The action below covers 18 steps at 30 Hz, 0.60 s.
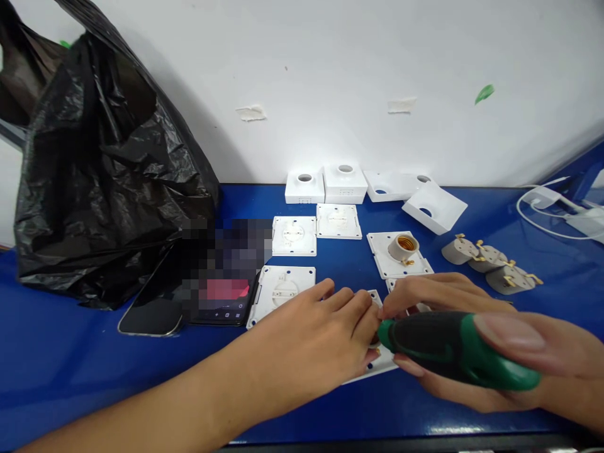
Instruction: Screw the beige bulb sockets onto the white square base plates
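Observation:
A screwdriver (438,346) with a green and black handle lies in my right hand (528,365), its fingers closed round it and its shaft out of sight. My left hand (325,333) has its fingers curled over a lamp socket (375,343) on a white square base plate (384,362). Most of that socket is covered by the fingers, and the screwdriver's front end meets it there. Just behind, another white plate bears an upright lamp socket (404,246) with a brass thread. Part of a further plate shows beneath my right fingers.
Flat white base plates (295,244) lie left of centre, with white box covers (346,189) along the wall. Several loose ceramic sockets (509,280) with brass tabs sit right. Two phones (153,308) and a black plastic bag (113,176) occupy the left; a white cable (533,217) runs far right.

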Motion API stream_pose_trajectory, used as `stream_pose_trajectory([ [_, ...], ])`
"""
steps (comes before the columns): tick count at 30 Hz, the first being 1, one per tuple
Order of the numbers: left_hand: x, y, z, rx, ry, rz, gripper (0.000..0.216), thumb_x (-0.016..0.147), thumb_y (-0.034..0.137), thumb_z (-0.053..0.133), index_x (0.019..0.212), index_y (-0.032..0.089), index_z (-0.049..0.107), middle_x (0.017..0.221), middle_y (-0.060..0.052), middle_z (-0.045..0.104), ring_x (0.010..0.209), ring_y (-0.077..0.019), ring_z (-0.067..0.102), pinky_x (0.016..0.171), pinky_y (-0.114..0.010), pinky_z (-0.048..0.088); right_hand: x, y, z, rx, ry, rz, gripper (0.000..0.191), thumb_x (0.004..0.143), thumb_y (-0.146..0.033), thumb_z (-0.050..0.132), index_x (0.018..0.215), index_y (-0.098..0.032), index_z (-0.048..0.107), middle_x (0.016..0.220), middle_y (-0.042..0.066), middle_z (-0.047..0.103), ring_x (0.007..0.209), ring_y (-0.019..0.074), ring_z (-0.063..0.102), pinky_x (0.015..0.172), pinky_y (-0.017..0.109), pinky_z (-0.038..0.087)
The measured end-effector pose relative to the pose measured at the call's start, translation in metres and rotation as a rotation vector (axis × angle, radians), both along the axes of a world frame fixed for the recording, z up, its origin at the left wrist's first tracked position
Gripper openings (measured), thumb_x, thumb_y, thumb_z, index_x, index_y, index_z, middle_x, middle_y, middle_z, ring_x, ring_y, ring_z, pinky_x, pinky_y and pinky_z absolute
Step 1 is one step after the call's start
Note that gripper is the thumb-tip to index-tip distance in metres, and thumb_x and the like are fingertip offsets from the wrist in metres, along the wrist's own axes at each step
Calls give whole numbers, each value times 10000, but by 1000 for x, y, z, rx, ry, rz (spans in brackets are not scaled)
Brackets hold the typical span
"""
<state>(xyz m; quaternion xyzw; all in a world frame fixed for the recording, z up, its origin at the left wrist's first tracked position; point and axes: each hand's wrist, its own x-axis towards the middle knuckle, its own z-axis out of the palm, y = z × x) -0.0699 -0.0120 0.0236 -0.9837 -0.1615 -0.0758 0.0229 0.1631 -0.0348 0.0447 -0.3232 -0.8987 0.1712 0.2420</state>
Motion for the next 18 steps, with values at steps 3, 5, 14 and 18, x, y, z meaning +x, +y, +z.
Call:
stream_pose_trajectory([
  [3,0,0,0,15,1,-6,208,1125,292,540,1105,166,704,1061,-60,757,934,-261,702,821,-404,523,-2,2,2,1,-37,14,193,949,-288,671,1104,-239,566,866,29,717,708,226,714,553,380,553],
  [5,0,0,-1,28,-9,-9,214,1118,307,549,1101,158,701,1056,-73,753,922,-264,703,791,-399,522,-1,3,4,-3,-48,12,198,941,-261,662,1101,-250,544,864,18,711,699,211,705,576,364,571],
  [14,0,0,-4,49,-28,0,232,1130,225,464,1095,158,684,1044,-92,736,916,-266,707,783,-392,522,1,3,2,-87,-4,40,199,922,-186,608,1100,-262,560,849,6,694,691,181,701,598,323,575],
  [18,0,-2,-4,48,-18,18,242,1124,191,447,1184,110,667,1074,-112,731,906,-275,696,767,-400,514,3,3,-6,-90,14,4,40,922,-295,631,901,-292,597,865,12,684,715,197,698,593,322,584],
])
